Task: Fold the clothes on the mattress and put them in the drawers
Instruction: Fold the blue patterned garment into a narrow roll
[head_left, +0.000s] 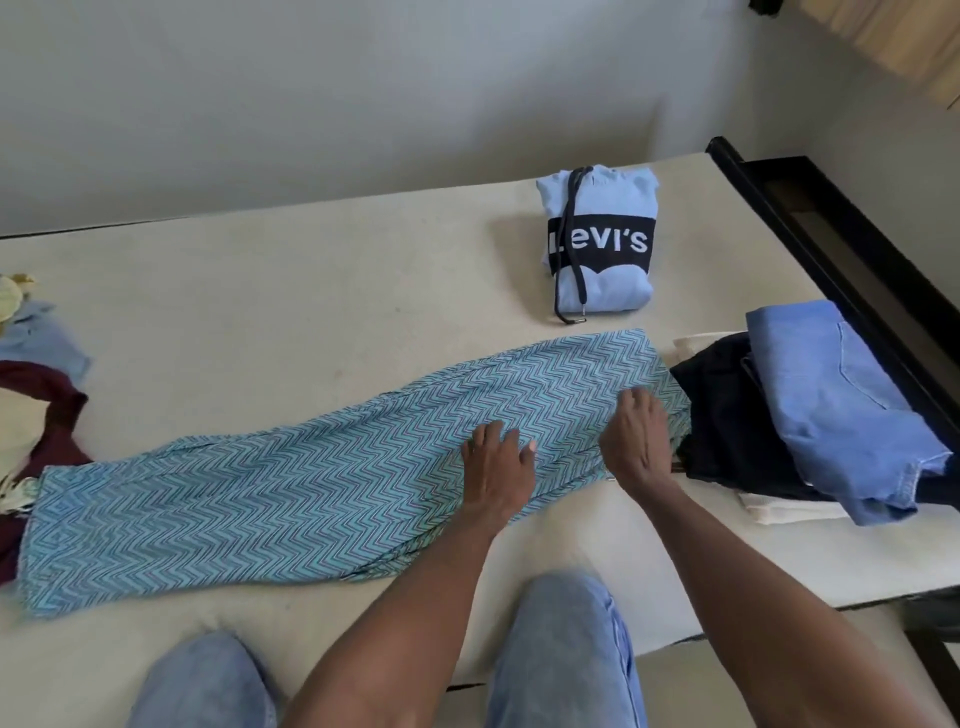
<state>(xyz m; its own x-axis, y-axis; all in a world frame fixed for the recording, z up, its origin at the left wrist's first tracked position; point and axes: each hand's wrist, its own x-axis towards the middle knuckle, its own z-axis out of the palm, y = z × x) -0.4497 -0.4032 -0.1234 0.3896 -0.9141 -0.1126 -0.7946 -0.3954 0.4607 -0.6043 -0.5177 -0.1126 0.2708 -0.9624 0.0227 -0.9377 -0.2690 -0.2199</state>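
A long teal zigzag-patterned garment (291, 499) lies stretched flat across the cream mattress (291, 306), running from lower left to upper right. My left hand (497, 475) rests on its right half, fingers slightly bent into the cloth. My right hand (638, 439) presses flat on the garment's right end with fingers straight. A folded light-blue Levi's hoodie (600, 239) sits further back. At the right edge lies a stack with folded blue denim (836, 405) on top of a black garment (727, 415) and a white one (779, 512).
Unfolded clothes lie at the left edge: a maroon garment (49, 405), a pale blue piece (39, 338) and a yellowish one (10, 296). A dark bed frame (831, 249) borders the mattress on the right. My knees in jeans (561, 639) rest at the near edge.
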